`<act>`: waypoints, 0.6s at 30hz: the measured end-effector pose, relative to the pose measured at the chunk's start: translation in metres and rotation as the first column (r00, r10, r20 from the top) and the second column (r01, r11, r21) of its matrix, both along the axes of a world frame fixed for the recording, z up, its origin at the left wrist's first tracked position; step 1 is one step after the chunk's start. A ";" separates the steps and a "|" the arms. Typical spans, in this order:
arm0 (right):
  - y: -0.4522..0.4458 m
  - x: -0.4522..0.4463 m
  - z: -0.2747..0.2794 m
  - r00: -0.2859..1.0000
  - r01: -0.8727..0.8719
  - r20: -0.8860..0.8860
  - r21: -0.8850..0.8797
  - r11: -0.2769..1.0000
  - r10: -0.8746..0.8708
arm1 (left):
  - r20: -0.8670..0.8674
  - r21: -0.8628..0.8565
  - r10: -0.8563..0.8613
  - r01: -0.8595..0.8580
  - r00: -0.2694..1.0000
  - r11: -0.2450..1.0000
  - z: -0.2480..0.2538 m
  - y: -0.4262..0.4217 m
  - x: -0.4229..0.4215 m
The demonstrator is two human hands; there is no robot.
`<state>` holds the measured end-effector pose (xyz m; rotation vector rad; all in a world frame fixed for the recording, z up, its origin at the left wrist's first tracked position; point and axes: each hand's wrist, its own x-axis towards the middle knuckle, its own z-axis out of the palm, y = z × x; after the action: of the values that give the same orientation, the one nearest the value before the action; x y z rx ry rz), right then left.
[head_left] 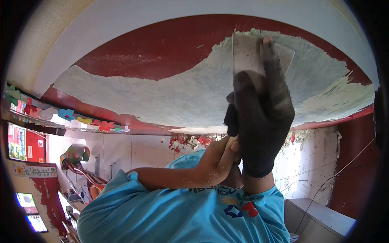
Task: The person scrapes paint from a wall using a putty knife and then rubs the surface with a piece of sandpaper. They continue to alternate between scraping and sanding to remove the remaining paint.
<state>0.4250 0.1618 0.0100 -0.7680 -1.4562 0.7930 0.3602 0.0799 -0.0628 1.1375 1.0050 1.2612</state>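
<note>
My right hand (263, 121), in a black glove, is raised at the middle right of the head view. It is closed on a scraper with a wide metal blade (246, 52). One finger lies stretched along the blade, its bare tip poking through the glove. The blade rests against a red-painted surface (162, 48) with a large grey patch (174, 97) where the red is gone. My bare left hand (221, 158) is below, beside the glove, with its fingers pressed together. Whatever it holds is hidden behind the glove.
A pale curved border (133, 34) frames the red surface. Colourful paper flowers (67, 114) line a ledge at left. Behind stands a wall (308, 162) with flaking paint. A grey cabinet (320, 216) is at lower right, with a thin cable (324, 184) hanging above it.
</note>
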 end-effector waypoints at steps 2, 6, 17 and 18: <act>0.001 -0.002 -0.002 0.999 0.018 -0.042 0.007 1.000 -0.018 | -0.002 -0.017 0.027 -0.027 1.000 1.000 0.004 -0.003 0.003; 0.000 -0.003 -0.004 0.999 -0.014 -0.053 -0.040 0.999 0.012 | 0.003 -0.037 0.028 -0.028 1.000 0.999 0.005 0.000 0.001; 0.001 0.001 0.000 1.000 -0.005 0.007 -0.029 1.000 0.005 | 0.015 0.063 0.004 -0.005 1.000 0.998 0.001 -0.001 0.004; 0.004 0.002 -0.005 1.000 -0.010 0.007 -0.020 1.000 0.010 | 0.026 0.020 0.017 -0.017 1.000 1.000 0.002 -0.004 0.005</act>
<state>0.4269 0.1661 0.0048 -0.7793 -1.4613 0.8142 0.3656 0.0754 -0.0611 1.1278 0.9866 1.2989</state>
